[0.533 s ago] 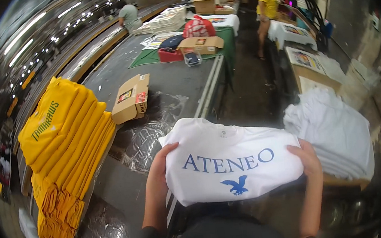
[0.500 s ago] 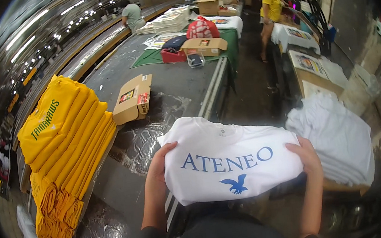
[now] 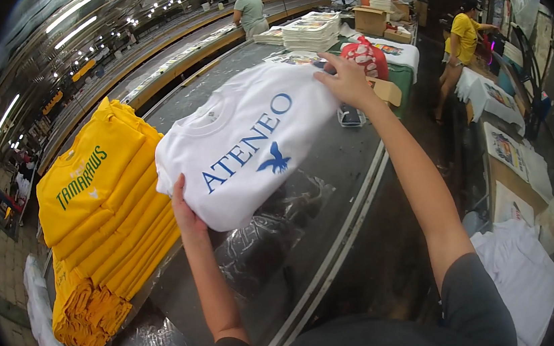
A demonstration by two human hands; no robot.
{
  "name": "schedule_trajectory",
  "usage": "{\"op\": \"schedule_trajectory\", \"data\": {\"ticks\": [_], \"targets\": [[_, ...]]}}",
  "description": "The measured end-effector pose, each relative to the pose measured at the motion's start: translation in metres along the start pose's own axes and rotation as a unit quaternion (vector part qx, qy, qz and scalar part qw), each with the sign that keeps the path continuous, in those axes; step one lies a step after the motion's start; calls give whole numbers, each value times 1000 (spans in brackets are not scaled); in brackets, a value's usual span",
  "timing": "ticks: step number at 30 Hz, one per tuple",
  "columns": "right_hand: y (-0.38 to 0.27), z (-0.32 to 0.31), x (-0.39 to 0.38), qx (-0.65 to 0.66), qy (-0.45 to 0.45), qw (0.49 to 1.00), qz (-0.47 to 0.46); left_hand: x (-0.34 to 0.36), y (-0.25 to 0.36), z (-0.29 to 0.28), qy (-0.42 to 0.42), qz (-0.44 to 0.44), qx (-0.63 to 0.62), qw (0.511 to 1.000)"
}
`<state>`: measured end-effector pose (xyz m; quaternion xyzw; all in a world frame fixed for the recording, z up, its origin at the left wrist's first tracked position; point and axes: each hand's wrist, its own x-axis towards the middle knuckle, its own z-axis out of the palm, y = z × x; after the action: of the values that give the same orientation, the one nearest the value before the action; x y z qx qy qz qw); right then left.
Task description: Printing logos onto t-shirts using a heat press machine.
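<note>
Between my two hands hangs a folded white T-shirt (image 3: 246,136) with blue lettering and a blue bird print on its front. My left hand (image 3: 187,206) grips its lower left edge, thumb on the front, other fingers hidden behind. At the upper right end, my right hand (image 3: 345,83) pinches the other edge. The shirt is tilted, its right end farther away and higher, and it is over the dark table (image 3: 335,214). Just left of it rises a tall stack of folded yellow T-shirts (image 3: 101,205) with green lettering.
Farther along the table are stacked printed white sheets (image 3: 311,32), a red patterned bundle (image 3: 364,58) and cardboard boxes (image 3: 370,21). White cloth (image 3: 521,276) lies at lower right. One person in grey-green (image 3: 250,10) stands at the far tables; another in yellow (image 3: 462,38) stands right.
Both hands have carried the white T-shirt leftward and forward over the table, turning it so its right end is raised. My view has swung left.
</note>
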<state>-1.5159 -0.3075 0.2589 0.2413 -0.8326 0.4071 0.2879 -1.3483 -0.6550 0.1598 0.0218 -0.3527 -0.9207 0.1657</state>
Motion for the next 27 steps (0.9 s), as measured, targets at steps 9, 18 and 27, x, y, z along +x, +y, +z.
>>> {"op": "schedule_trajectory", "data": {"ticks": [9,18,27], "targets": [[85,53,-180,7,-243,970,25,66,-150,-167,201,-140,44,969],[105,-160,-397,-484,80,775,398,-37,-144,-190,318,-5,385,866],[74,-313,-505,-539,106,546,632,-27,-216,-15,77,89,416,902]]}}
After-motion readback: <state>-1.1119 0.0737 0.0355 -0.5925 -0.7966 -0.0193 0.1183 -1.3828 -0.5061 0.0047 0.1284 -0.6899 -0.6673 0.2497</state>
